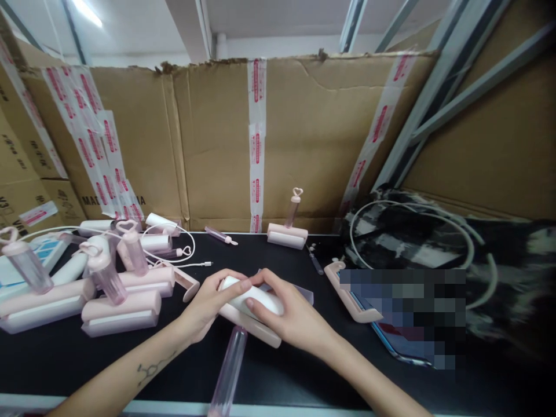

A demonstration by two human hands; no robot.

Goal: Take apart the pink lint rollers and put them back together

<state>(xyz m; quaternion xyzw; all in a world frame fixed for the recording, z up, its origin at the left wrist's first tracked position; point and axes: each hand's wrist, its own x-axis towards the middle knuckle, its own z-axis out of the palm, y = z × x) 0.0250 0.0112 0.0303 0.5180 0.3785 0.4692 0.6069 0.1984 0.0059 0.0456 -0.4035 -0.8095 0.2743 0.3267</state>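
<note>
In the middle of the head view, both hands hold one lint roller, a white sticky roll (257,302) over a pink housing (254,329). Its clear pinkish handle (230,368) points down toward the table's front edge. My left hand (212,304) closes round the left end, thumb along the top of the roll. Gripping the right end, my right hand (289,313) presses its thumb on the roll, and its index finger meets the left hand's fingers. A clear plastic cover (304,294) lies partly hidden behind the right hand.
Several pink lint rollers (121,313) crowd the left of the black table (182,376), with a white cable (191,263) among them. Another lint roller (287,236) stands at the back. On the right, a phone (403,350) leans on a pink housing (347,295). Cardboard (217,145) walls the back.
</note>
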